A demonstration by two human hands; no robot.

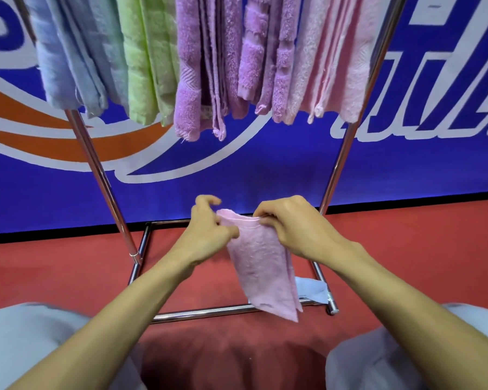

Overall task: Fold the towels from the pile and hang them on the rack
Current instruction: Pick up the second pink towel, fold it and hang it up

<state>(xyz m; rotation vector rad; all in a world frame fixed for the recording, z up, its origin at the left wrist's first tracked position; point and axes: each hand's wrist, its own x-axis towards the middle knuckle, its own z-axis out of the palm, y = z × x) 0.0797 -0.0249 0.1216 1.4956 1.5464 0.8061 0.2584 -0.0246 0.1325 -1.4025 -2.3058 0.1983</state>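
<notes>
A folded pink towel (262, 266) hangs in the air in front of me, its lower corner over the rack's front base bar. My left hand (209, 229) pinches the towel's upper left edge. My right hand (290, 223) pinches the top fold at its right end. The chrome rack (102, 175) stands just beyond, with several folded towels hung across its top: blue (68, 57), green (147, 60), purple (209, 66) and pink (333, 57). The rack's top bar is out of view.
A bluish cloth (313, 288) lies on the red floor (54, 274) by the rack's right foot. A blue banner (237, 170) with white and orange print stands behind the rack. My knees in pale trousers (26, 339) fill the lower corners.
</notes>
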